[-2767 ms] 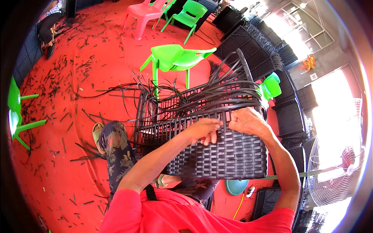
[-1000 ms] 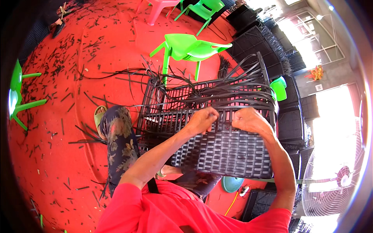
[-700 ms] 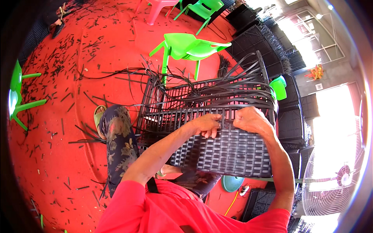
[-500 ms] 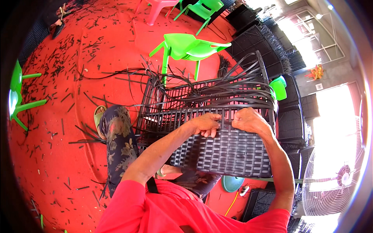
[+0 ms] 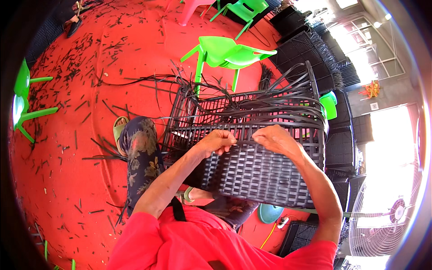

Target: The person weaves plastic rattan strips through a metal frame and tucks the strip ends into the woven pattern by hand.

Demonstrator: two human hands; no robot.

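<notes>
In front of me stands a partly woven black basket (image 5: 265, 175), its near wall a dense weave of flat dark strips below and bare upright bars above. At the weave's upper edge, my left hand (image 5: 218, 141) pinches a thin black weaving strip (image 5: 245, 142). A short way to the right, my right hand (image 5: 278, 138) is closed at the same strip, its fingertips partly hidden. Long loose black strips (image 5: 288, 110) arch over the basket's far and right sides.
A green plastic chair (image 5: 220, 51) stands beyond the basket, another green chair (image 5: 29, 103) at far left. Cut black scraps litter the red floor (image 5: 90, 189). Stacked black woven pieces (image 5: 306, 54) line the right, near a standing fan (image 5: 391, 216).
My left hand has moved left, and my right hand a little left, with the black strip between them. The view has shifted slightly.
</notes>
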